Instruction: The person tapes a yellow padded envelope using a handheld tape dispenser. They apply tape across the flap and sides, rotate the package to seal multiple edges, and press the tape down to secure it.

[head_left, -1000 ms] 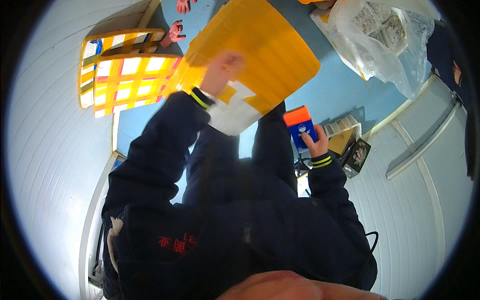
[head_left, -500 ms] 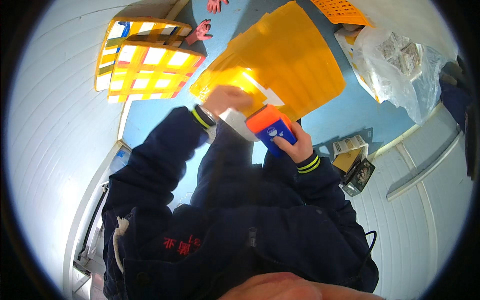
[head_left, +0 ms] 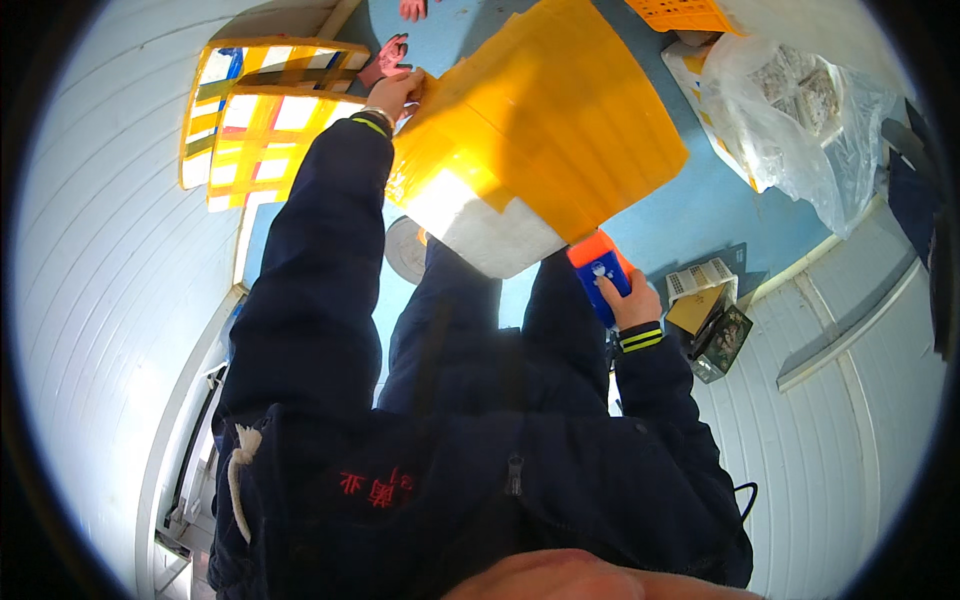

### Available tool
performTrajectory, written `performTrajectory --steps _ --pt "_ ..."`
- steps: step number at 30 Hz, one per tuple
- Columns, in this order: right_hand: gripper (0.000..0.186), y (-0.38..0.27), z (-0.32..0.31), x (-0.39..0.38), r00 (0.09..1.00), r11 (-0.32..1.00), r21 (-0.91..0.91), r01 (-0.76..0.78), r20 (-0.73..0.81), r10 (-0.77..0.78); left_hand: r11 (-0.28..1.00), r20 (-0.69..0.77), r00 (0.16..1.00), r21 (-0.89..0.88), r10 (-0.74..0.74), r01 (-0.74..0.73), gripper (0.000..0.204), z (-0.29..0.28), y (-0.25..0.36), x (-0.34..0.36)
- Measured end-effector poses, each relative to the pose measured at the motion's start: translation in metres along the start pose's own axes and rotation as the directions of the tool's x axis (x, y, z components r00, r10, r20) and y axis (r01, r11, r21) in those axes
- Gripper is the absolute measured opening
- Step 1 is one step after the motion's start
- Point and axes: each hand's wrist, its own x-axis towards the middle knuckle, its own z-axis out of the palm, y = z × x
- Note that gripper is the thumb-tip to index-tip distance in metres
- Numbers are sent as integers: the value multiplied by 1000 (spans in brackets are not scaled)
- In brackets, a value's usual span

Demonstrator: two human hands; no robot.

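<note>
**One yellow-taped box (head_left: 560, 130), reached from both sides**

Taped white panels (head_left: 255, 150) stand at left. The left hand (head_left: 397, 95) bends its fingers at the box's left edge; whether they pinch, I cannot tell. Centrally, the box's near white edge fronts the legs (head_left: 455, 320). The right hand (head_left: 632, 300) grips an orange-and-blue case (head_left: 597, 280), thumb pressed on, near the box's corner; blue floor (head_left: 740, 215) opens toward the plastic bag (head_left: 835, 185).
</note>
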Motion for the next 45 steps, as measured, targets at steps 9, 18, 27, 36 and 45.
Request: performTrajectory --steps 9,18,27,36,45 --pt "80 128 53 46 874 804 -374 -462 -40 484 839 117 979 -504 -168 204 21 -22 3 11" --pt "54 152 24 14 956 964 201 -171 -204 212 576 -386 431 610 816 -544 36 33 7 -28" --pt "36 96 22 11 985 897 442 -2 -153 77 616 -87 971 785 222 -70 59 58 29 -41" --pt "26 27 12 -22 983 736 656 168 -165 -78 -270 504 576 853 643 -446 62 167 -24 -90" --pt "26 41 -4 -49 951 727 665 168 -304 59 -384 744 532 666 405 -639 63 199 38 -57"
